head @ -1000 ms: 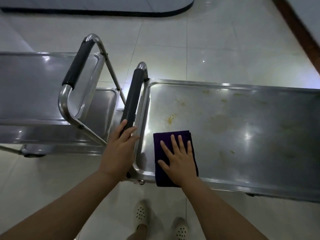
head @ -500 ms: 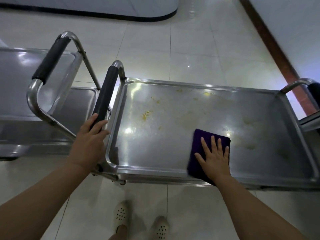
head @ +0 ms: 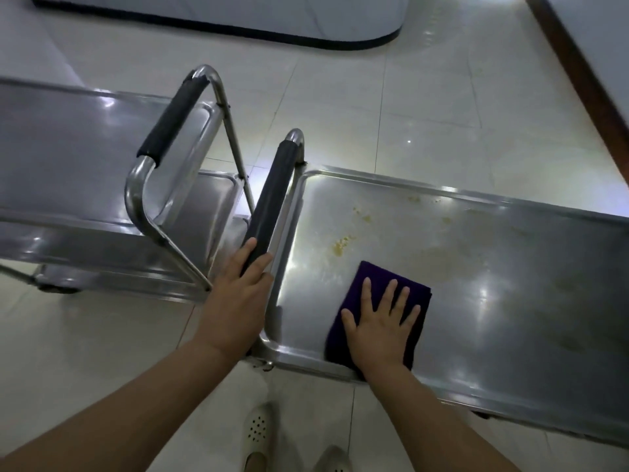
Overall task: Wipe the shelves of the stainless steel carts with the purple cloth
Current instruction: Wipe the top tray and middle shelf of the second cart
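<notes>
Our right hand lies flat, fingers spread and straight, pressing the purple cloth onto the top shelf of the steel cart, near its front rim. Just beyond that released grip, yellowish crumbs dot the metal. Our left hand is a grip curled round the near end of the black padded handle. A second cart stands further out from this grip.
</notes>
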The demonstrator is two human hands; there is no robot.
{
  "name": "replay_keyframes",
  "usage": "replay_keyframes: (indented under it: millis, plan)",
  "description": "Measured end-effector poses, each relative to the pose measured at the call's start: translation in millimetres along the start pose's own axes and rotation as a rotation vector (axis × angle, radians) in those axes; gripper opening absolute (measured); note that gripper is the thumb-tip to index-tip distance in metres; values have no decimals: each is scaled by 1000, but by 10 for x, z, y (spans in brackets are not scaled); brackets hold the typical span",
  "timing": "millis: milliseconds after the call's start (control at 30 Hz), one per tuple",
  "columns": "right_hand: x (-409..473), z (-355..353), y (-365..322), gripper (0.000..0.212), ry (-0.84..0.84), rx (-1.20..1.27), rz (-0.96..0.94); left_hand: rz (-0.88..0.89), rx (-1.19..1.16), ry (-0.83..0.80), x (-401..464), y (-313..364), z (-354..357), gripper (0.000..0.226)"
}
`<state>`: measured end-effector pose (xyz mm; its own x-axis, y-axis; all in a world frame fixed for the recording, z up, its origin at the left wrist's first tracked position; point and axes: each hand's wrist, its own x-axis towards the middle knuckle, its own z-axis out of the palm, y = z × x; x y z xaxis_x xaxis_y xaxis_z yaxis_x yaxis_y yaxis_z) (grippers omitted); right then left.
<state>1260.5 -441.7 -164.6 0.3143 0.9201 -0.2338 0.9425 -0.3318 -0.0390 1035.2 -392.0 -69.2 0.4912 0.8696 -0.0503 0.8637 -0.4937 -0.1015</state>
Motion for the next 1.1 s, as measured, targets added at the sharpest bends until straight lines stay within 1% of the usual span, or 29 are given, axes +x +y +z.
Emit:
replay_keyframes:
  millis: [67, 133, 167, 233, 300, 333, 400, 467, 567, 633, 733, 833, 900, 1000, 1100]
  plan:
    - [75, 19, -334, 74, 10, -27, -61, -16, -8, 12, -1, -28, 25, 37]
    - [160, 30, -663, 75, 10, -50, -128, -37, -84, 72, -13, -32, 14, 32]
    - [203, 35, -826, 75, 6, -59, -165, -46, -131, 85, -20, -27, 6, 31]
    - [293, 36, -1105, 75, 3, -62, -242, -45, -147, 91, -12, -27, 0, 31]
    - [390, 20, -1252, 75, 12, -48, -304, -44, -133, 102, 4, -43, 10, 30]
    - [432, 9, -1268, 76, 19, -34, -328, -46, -130, 80, 3, -51, 22, 31]
    - [501, -9, -1208, 76, 33, -6, -373, -33, -50, 20, 3, -58, 46, 34]
    - [563, -27, -1081, 75, 36, 8, -413, -11, -22, 49, -4, -57, 49, 38]
    - [646, -71, -792, 73, 37, 14, -397, 14, -65, 172, -14, 2, 19, 38]
    - [683, -113, -528, 73, 42, -3, -351, 14, -58, 191, -26, 32, -11, 34]
    - [721, -180, -46, 72, 46, -6, -252, 11, -63, 265, -42, 53, -32, 25]
    - [730, -232, 462, 72, 52, -8, -155, 84, -48, 382, -9, 74, -70, 17]
    - [728, -255, 778, 71, 51, -11, -100, 101, -30, 382, 0, 81, -71, 18]
    - [713, -294, 1203, 71, 46, -1, -2, 63, -32, 316, -16, 87, -43, 25]
    - [683, -332, 1472, 71, 42, 33, 110, 54, -31, 333, -20, 78, -10, 15]
